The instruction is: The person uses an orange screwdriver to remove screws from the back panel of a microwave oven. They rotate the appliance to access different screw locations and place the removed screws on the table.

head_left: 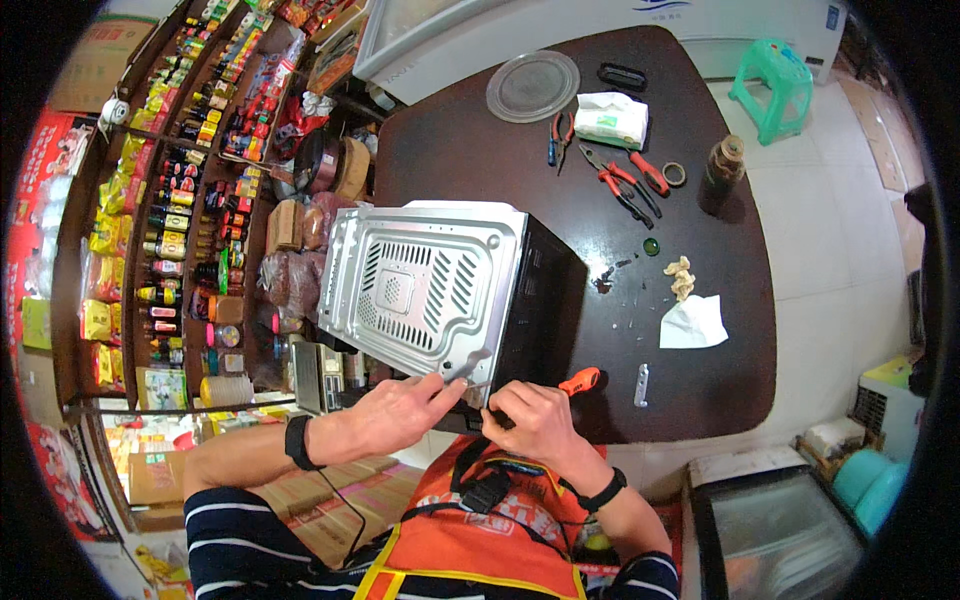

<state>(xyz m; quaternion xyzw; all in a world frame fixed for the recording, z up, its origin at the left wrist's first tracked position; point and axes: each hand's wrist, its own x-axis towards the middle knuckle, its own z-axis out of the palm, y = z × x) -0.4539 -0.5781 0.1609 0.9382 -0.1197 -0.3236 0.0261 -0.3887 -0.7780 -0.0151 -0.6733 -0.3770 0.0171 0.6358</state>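
Note:
A microwave oven [410, 290] with a silver, slotted metal base plate and dark sides stands tipped on the table, its base turned up toward me. My left hand [395, 415] is at the near corner of that plate, thumb and forefinger pinched beside a small metallic bit too unclear to name. Close by on the right, my right hand [535, 418] has curled fingers against the same corner; what they grip is hidden. Just beyond the right hand shows the orange handle of a screwdriver [580, 381]; the hand hides its front part.
On the dark table [690, 400] are a metal strip [641, 385], a white tissue [694, 323], pliers [615, 185], a tape roll [674, 175], a brown bottle [722, 172], a tissue pack [612, 119] and a round glass plate [533, 86]. Shelves of goods [180, 230] stand left.

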